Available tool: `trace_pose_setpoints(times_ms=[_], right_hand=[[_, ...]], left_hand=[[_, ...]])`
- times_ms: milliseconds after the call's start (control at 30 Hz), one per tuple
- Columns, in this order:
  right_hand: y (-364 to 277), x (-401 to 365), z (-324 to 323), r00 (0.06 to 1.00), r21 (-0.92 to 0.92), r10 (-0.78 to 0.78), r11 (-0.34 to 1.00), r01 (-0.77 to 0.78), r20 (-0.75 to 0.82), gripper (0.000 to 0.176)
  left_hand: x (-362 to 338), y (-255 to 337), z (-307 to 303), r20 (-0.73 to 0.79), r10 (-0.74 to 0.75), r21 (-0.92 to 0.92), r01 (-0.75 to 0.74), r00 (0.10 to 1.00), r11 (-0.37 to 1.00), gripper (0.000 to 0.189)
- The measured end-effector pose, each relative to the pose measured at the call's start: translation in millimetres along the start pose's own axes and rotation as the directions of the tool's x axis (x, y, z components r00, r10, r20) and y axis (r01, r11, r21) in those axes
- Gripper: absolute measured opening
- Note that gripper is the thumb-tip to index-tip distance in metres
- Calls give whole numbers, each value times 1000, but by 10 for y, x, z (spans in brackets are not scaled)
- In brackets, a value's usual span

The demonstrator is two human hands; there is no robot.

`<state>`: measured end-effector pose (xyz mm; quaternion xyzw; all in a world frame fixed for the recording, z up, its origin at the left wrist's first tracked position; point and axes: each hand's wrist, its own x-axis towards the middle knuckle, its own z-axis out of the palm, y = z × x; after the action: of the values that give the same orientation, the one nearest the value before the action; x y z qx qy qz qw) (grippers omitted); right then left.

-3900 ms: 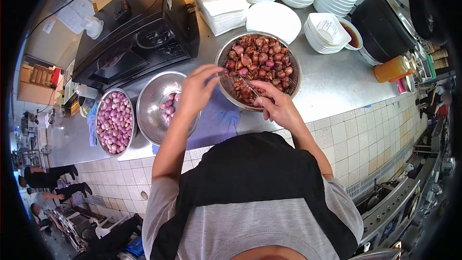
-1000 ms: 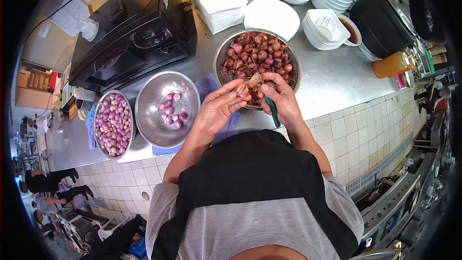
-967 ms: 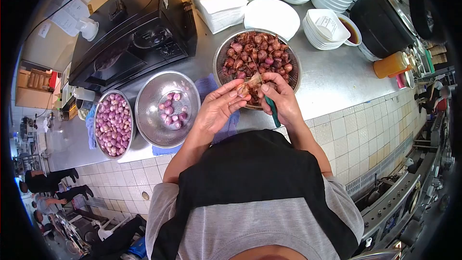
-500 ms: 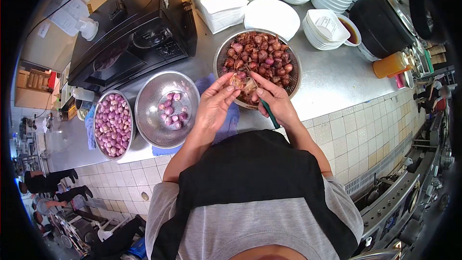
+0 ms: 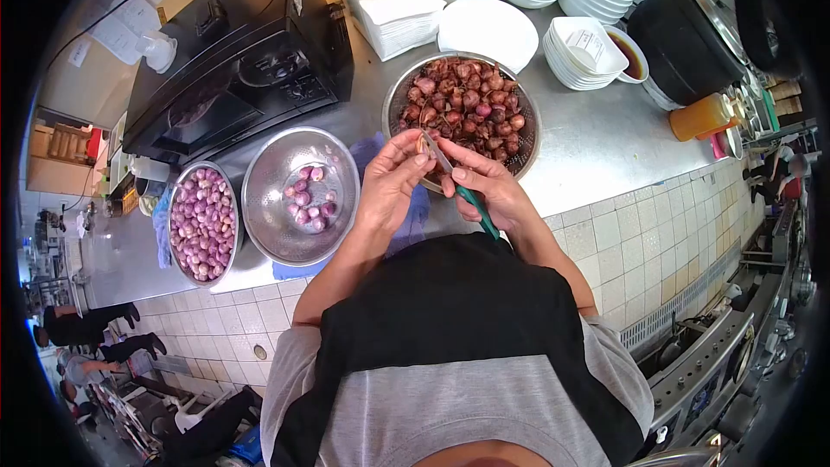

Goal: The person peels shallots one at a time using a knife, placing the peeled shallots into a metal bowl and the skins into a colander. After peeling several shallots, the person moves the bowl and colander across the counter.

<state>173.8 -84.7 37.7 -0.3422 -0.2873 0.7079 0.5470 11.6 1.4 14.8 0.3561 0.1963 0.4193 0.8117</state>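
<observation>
1. Far left, a steel bowl (image 5: 175,199) is heaped with peeled shallots (image 5: 205,225). That share looks finished.
2. Beside it, a wider bowl (image 5: 277,164) holds only a handful of peeled ones (image 5: 307,203), so this second batch seems barely begun.
3. The left hand (image 5: 389,190) pinches one shallot (image 5: 424,145) between thumb and fingers, just above the colander's near rim.
4. The right hand (image 5: 488,195) has its fingers wrapped round a green-handled knife (image 5: 475,205), with the blade laid against that shallot.
5. The colander (image 5: 529,134) on the worktop (image 5: 588,147) is piled with unpeeled shallots (image 5: 462,104). I judge that much is left to peel.
</observation>
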Motion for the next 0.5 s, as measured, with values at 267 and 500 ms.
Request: trace_pose_setpoints(times_ms=[267, 500], right_hand=[[25, 22, -103, 999, 116, 33, 993, -35, 14, 47], [20, 0, -10, 998, -82, -54, 995, 51, -32, 46]], left_hand=[[-9, 42, -4, 96, -79, -145, 93, 992, 985, 35], [14, 17, -35, 14, -89, -155, 91, 996, 984, 36]])
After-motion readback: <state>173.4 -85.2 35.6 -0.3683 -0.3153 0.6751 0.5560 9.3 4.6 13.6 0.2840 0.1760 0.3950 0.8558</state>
